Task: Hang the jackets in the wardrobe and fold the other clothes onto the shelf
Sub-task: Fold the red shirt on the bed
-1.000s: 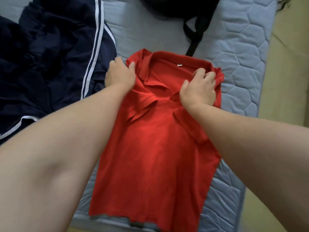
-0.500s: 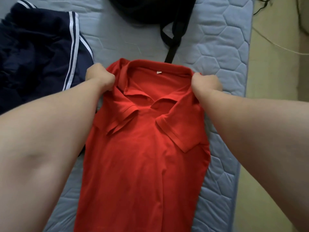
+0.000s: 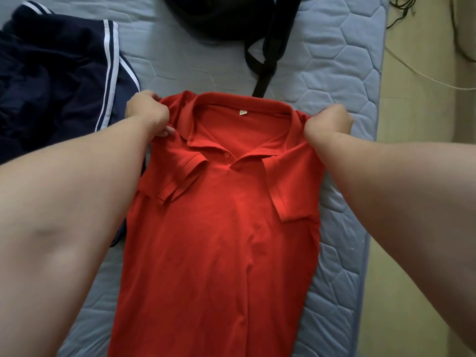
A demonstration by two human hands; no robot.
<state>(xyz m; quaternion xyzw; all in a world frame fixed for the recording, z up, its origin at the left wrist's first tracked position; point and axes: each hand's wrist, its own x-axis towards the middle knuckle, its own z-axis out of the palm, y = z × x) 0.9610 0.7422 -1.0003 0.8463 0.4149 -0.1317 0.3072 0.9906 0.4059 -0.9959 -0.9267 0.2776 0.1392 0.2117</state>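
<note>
item: red polo shirt [image 3: 219, 240] | place: flat on bed [image 3: 334, 73], front up, sleeves folded in | left hand [image 3: 145, 114], right hand [image 3: 328, 122]: fingers [image 3: 166, 131] curled, pinching shoulders | risk: uneven lift skews fold, sleeves flop out, collar catches black strap [image 3: 264, 76] just beyond

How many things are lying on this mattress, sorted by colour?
Red: 1 polo shirt
Navy with white stripes: 1 crumpled garment
Black: 1 bag
Total: 3
</note>
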